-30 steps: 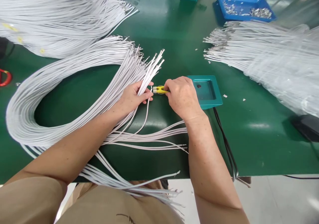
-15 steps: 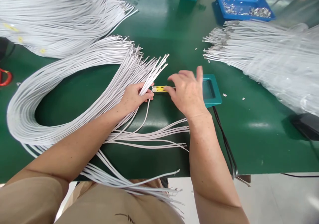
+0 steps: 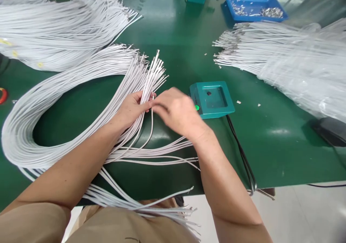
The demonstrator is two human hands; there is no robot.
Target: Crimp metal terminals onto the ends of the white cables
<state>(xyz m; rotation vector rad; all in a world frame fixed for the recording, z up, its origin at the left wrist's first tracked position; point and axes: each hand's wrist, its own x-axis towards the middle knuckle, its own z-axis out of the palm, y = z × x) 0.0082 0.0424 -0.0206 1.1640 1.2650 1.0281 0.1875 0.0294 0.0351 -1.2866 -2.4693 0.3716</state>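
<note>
White cables (image 3: 81, 73) curve in a thick loop over the green table. My left hand (image 3: 132, 107) is closed around several of their ends, which fan upward past the fingers. Close against it on the right, my right hand (image 3: 175, 109) has its thumb and fingers pinched at a single cable (image 3: 151, 122) beside the held ends; what the fingertips grip is partly hidden and blurred. Just right of that hand sits a teal device (image 3: 216, 98) with a square recess and a green button.
A blue tray (image 3: 256, 7) of small metal parts stands at the back right. Bagged white cables (image 3: 292, 62) lie on the right, another bundle (image 3: 59, 23) at the upper left. Loose cables (image 3: 140, 205) hang over the front edge. Black cords (image 3: 242, 149) run from the device.
My right hand has moved left from beside the device to the cable ends, and its fingers have closed. The yellow-patterned piece by my left hand no longer shows. The held ends point more upright.
</note>
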